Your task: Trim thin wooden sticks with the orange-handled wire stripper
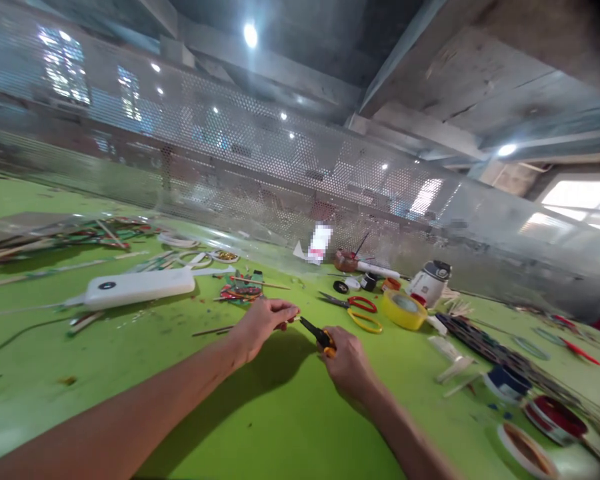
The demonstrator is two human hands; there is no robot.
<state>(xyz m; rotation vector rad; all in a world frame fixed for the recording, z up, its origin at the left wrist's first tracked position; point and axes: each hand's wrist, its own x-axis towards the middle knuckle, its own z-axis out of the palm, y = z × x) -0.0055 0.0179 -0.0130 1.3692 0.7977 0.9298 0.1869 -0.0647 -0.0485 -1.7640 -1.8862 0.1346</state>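
My right hand [349,363] grips a small yellow-and-black cutter [318,335], its black tip pointing up and left toward my left hand. My left hand [263,323] is closed in a pinch on a thin stick [215,330] that lies on the green table [130,353]; a small red piece shows at its fingertips. The cutter's tip is right beside the left fingertips. Both forearms reach in from the bottom of the view.
A white power bank [139,288] lies at the left. Red-and-yellow scissors [353,308], a yellow tape roll [404,310], small pots and a white jar [431,281] sit right of the hands. Paint cups [553,419] stand at the far right. A perforated metal screen [260,173] backs the table.
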